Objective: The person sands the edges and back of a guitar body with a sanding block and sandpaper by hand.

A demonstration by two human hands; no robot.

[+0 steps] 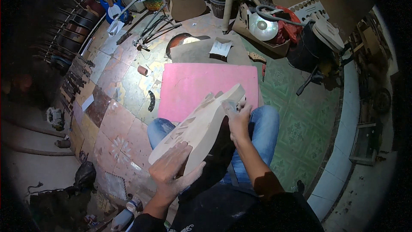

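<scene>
One pale, unpainted wooden guitar body (205,119) with cut recesses, tilted at centre frame, partly in front of a flat pink rectangular sheet (206,80). Left hand (168,172): fingers clasping its lower end; right hand (239,121): fingers curled at its upper edge, grip indeterminable.

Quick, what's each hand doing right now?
Left hand: closed on the near end of the pale, curved wooden guitar body.
Right hand: curled at its far end; exact grip can't be told.
</scene>
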